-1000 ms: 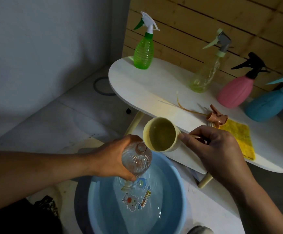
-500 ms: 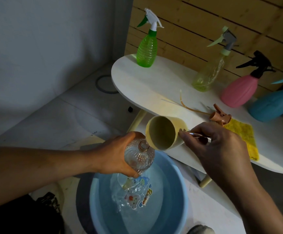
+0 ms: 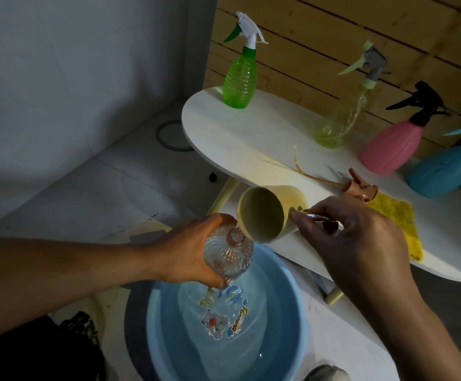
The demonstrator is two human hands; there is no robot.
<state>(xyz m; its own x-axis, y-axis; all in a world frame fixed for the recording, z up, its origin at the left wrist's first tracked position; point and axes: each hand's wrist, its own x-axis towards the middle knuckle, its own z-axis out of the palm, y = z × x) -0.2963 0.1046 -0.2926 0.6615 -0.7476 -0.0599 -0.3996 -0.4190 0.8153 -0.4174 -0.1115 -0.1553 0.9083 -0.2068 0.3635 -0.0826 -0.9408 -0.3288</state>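
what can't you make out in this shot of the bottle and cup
Head view:
- Much of the clear bottle, hidden by the left hand.
- Most of the handle of the cup, covered by the right hand.
- Blue spray bottle, cut off by the right edge.

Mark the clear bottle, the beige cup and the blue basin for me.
clear bottle point(image 3: 225, 258), head view, ribbed shoulder below the neck.
beige cup point(image 3: 261, 215), head view, inner wall.
blue basin point(image 3: 290, 312), head view, right inner wall.
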